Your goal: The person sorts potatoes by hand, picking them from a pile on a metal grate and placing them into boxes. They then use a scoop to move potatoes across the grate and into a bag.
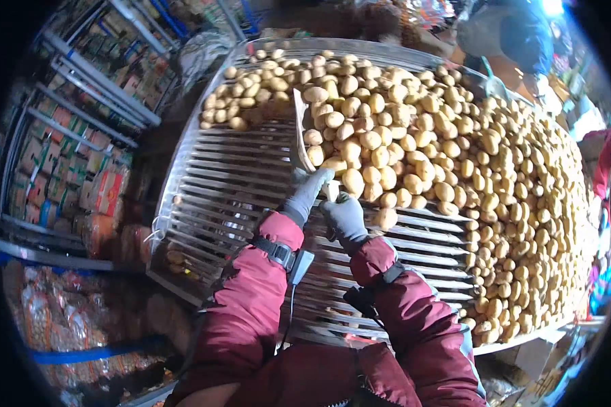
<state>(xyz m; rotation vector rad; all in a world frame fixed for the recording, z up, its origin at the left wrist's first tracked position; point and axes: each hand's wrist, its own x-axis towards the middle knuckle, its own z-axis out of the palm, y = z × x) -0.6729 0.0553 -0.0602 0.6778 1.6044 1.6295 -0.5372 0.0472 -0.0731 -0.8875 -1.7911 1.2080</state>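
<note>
A thin, pale board (300,132), seen nearly edge-on, stands against the potatoes (387,129) on the slatted table. My left hand (310,192), in a grey glove, is closed at the near end of this board. My right hand (346,218), also gloved in grey, is closed beside it around what looks like the board's short light handle (330,190). Loose potatoes lie right in front of both hands and to their right. A single potato (385,218) rests near my right knuckles. Fingers on the far side are hidden.
Bare metal slats (231,163) show at the left of the table, within a raised metal rim (176,159). A deep potato heap (529,203) covers the right side. Racks with boxes (105,183) and bagged goods (68,319) stand left. A person (509,41) is at the far right.
</note>
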